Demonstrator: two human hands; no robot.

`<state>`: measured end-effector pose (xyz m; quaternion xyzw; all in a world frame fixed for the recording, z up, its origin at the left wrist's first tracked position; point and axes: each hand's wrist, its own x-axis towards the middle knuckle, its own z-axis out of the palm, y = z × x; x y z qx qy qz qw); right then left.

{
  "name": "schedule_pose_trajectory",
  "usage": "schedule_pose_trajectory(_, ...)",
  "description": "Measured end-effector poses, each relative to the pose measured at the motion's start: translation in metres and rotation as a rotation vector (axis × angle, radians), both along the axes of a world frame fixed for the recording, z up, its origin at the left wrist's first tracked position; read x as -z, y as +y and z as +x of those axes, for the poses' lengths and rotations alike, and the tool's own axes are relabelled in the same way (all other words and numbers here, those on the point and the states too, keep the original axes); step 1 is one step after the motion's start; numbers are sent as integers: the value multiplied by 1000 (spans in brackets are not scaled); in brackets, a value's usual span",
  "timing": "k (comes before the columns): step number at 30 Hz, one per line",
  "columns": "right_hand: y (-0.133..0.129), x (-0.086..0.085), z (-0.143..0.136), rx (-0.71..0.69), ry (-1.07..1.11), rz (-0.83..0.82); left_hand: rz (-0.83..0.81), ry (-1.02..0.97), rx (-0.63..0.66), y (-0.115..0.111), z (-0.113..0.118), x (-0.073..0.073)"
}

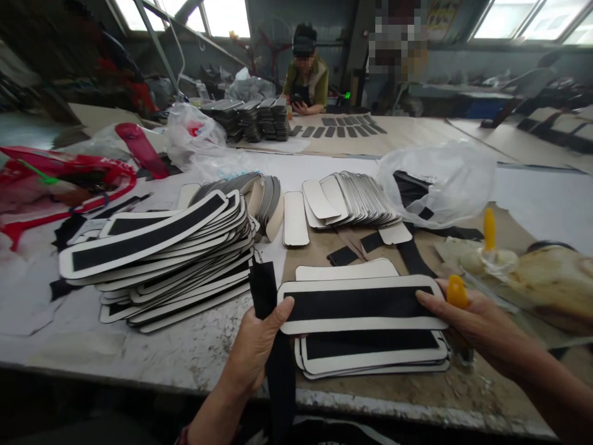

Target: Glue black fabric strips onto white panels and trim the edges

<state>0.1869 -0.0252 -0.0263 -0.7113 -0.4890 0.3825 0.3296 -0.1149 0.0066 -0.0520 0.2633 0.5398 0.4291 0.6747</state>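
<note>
My left hand point(259, 337) grips the left end of a white panel with a black centre strip point(356, 304), thumb on top. At the panel's right end, my right hand point(467, 315) pinches it, with a yellow handle point(457, 292) against that hand. A long black strip point(280, 383) hangs by my left hand over the table edge. Beneath the held panel lie similar panels point(375, 364), and a plain white piece point(345, 269) shows behind it. The fingers under the panel are hidden.
A tall stack of black-centred panels point(185, 247) stands at left. Plain white pieces point(352, 198) fan out behind, beside a clear plastic bag point(456, 185). At right are another yellow handle point(489, 228) and a stained container point(551, 281). A person point(306, 77) sits across the table.
</note>
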Motion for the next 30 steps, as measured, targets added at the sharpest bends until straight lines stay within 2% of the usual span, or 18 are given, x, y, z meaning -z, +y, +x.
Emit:
schedule_pose_trajectory(4,1,4,0,-34,133,-23,6,153,-21,4,0,3)
schedule_pose_trajectory(7,4,6,2,-56,278,-51,-4,131,-16,10,-2,4)
schedule_pose_trajectory(9,3,6,4,-56,354,-85,-77,95,23,12,-3,3)
schedule_pose_trajectory(13,-8,4,12,-18,508,-162,-265,10,22,4,-3,-1)
schedule_pose_trajectory(15,-15,6,16,-17,497,-217,-316,50,83,-3,-2,-1)
schedule_pose_trajectory(18,-25,15,20,-107,232,-235,-246,252,251,-12,-1,2)
schedule_pose_trajectory(22,-32,33,22,-192,-286,-121,-78,501,410,-14,0,7)
schedule_pose_trajectory(26,-38,41,31,-201,-595,-171,-18,619,386,-11,-2,4)
schedule_pose_trajectory(30,-40,32,44,-167,-753,-139,-31,648,353,-3,-15,4)
